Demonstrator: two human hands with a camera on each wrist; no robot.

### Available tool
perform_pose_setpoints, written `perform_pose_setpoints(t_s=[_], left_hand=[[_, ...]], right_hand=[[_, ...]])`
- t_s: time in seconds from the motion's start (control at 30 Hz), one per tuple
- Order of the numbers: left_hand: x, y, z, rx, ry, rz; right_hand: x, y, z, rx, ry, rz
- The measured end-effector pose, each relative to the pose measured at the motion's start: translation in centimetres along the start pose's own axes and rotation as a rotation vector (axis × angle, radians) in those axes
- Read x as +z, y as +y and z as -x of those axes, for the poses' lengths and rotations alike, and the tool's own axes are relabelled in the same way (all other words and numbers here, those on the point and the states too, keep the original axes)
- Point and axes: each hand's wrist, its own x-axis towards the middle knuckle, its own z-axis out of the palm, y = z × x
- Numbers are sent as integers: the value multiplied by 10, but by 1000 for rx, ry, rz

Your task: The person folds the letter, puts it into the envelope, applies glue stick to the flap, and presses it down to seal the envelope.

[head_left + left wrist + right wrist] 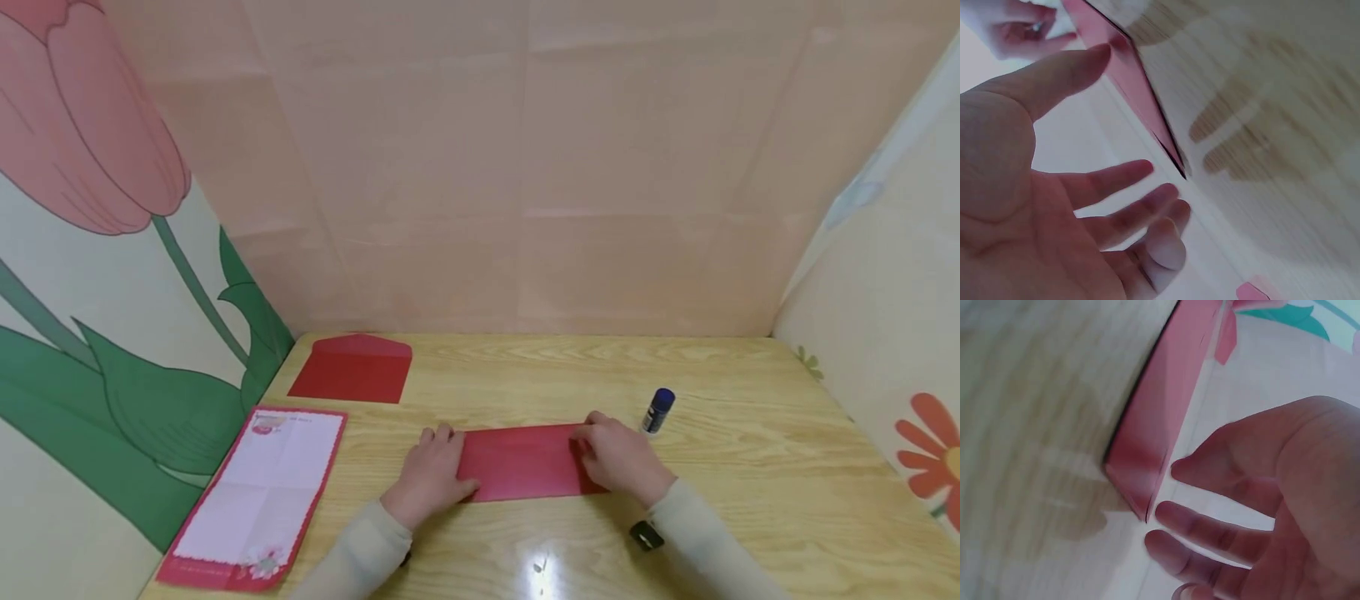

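Note:
A flat red paper piece (525,462), its long side running left to right, lies between both hands in the head view. My left hand (430,477) is at its left end; in the left wrist view that hand (1054,169) has its thumb against the red paper (1138,87) and its other fingers spread. At the right end is my right hand (618,458), over a darker red strip. The right wrist view shows this hand (1260,500) with slightly bent fingers beside the paper's corner (1141,469); whether they touch it I cannot tell.
A red envelope (348,377) with its flap spread lies at the back left. In front of it is a white sheet (255,492) with a red border. A blue-capped glue stick (658,411) stands beyond my right hand. Walls border the table's back and sides.

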Motion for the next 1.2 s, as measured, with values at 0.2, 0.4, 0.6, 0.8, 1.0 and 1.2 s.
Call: perform_pose_setpoints(t_s=[0.2,0.4,0.6,0.8,1.0,1.2], left_hand=[[-3,13,3,73,-8,41],[-2,25,12,223,-121,67],[-4,39,22,250,-145,35],[-5,43,26,185,-142,-15],[-3,43,27,154,-116,-26],[-6,45,32,136,-88,-78]], right_hand=[[6,-8,-1,-81,13,-70],[11,-22,5,-154,32,-51],[13,-35,12,-167,80,-14],[17,-39,17,-146,107,2],[18,-40,19,-115,121,13],[15,-43,20,-79,142,30]])
